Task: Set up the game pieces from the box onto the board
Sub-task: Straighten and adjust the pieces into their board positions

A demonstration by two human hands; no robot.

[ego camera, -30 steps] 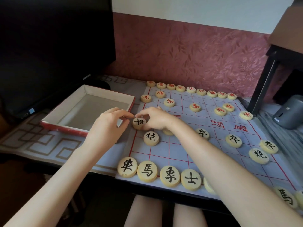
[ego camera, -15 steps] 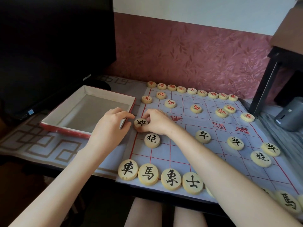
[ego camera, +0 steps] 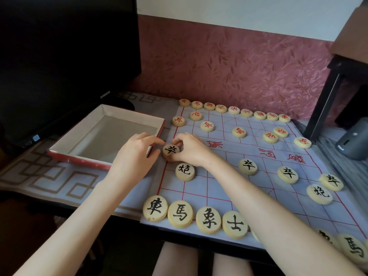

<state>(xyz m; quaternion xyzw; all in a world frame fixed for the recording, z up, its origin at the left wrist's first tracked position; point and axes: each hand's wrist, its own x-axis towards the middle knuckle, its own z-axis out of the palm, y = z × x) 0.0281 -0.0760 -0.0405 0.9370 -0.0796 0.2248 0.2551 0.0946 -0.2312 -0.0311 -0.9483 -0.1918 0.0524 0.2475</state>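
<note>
**Desk:** Head cam, what've you got?

**Me:** Box (ego camera: 100,114) w/ red sides and a pale floor, top open. Board (ego camera: 229,176), a cloth sheet w/ red grid, lies just R of the box.

**Desk:** Hands?

**Me:** Both meet just off the box's near-R corner. R hand (ego camera: 192,150) has thumb & curled fingers clamped round the soldier piece (ego camera: 171,150), black mark up. That piece is on the board's line closest to the box. I can't tell if it's flat down or lifted a bit.

**Desk:** And the L?

**Me:** L hand (ego camera: 137,154) lies over the box's near-R corner. Its index tip is at the piece's rim and the other fingers are bent. The thumb's hidden, so I can't tell if it pinches or only touches.

**Desk:** Other pcs?

**Me:** Cannon piece (ego camera: 185,171) lies flat just past the box's near-R corner, on my side of the soldier and close by the R wrist. Black row (ego camera: 180,214) runs along the board edge, well nearer me than the box. More black pcs lie farther R of the box, partly behind my R forearm. Red pieces (ego camera: 207,126) lie in rows R of the box's far end.

**Desk:** Anything else?

**Me:** Monitor (ego camera: 65,56), dark, stands behind the box.
</note>
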